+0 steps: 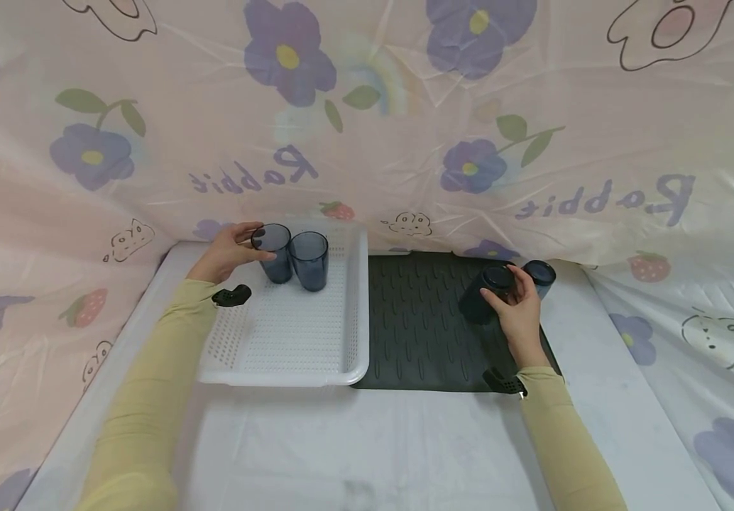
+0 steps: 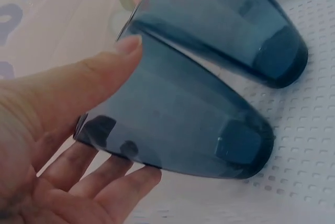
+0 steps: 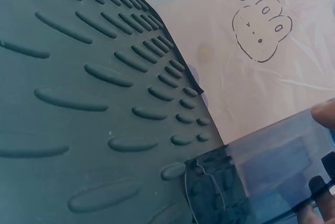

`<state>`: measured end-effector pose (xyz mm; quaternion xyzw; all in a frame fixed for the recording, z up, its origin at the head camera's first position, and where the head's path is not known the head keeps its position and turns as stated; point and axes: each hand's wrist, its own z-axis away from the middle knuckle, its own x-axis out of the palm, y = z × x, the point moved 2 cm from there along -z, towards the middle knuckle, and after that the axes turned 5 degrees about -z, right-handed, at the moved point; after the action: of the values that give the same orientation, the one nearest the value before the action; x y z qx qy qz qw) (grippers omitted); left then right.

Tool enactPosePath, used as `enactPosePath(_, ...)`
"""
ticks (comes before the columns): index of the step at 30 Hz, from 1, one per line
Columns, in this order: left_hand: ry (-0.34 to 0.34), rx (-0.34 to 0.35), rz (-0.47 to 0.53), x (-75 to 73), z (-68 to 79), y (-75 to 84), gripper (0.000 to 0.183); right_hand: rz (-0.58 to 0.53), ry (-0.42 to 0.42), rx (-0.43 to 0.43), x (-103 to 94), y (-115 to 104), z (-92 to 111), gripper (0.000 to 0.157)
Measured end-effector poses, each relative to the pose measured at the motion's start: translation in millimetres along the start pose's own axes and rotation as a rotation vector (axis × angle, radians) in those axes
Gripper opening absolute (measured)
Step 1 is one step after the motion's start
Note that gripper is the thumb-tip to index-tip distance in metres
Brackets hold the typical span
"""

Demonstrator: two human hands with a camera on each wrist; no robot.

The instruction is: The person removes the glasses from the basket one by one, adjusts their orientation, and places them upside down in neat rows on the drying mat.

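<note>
My left hand [image 1: 229, 250] grips a translucent blue drinking glass [image 1: 277, 268] near its rim, thumb on one side and fingers on the other. The glass stands mouth up over the white perforated basket [image 1: 362, 312]. Close beside it a second, matching glass [image 1: 311, 266] is also mouth up; both show tapering bases in the left wrist view. On the right, my right hand [image 1: 520, 316] holds another blue glass [image 1: 478, 304] upside down, its rim at the dark ridged mat [image 1: 414, 333]. A further inverted glass [image 1: 541, 275] is just behind those fingers, partly hidden.
Basket and mat lie side by side on a white-covered table [image 1: 354, 447]. A patterned curtain [image 1: 392, 163] with flowers and rabbits hangs close behind and along both sides. Each wrist wears a dark strap.
</note>
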<state>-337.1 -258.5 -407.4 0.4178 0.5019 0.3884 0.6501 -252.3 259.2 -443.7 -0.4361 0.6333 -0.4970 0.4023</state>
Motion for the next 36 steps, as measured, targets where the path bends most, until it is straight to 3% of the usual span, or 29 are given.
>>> enactPosePath(4, -0.03, -0.007, -0.003, 0.2, 4.0, 4.8, 0.085, -0.003, -0.004, -0.007, 0.7, -3, 2, 0.069)
enactPosePath(11, -0.085, -0.043, 0.018, 2.9, 15.9, 16.5, 0.083, 0.002, 0.004, -0.019, -3.2, 16, -6, 0.071)
enactPosePath(21, -0.091, -0.025, 0.016, 3.7, 11.8, -5.3, 0.079, 0.02, 0.01, -0.029, -5.8, 22, -8, 0.07)
enactPosePath(27, -0.063, -0.031, -0.013, 6.3, 20.0, -7.5, 0.082, 0.017, 0.008, -0.03, -7.2, 21, -9, 0.071)
enactPosePath(36, -0.106, -0.047, 0.006, 10.6, 36.9, -8.6, 0.08, 0.008, -0.008, -0.02, -6.5, 18, -8, 0.072)
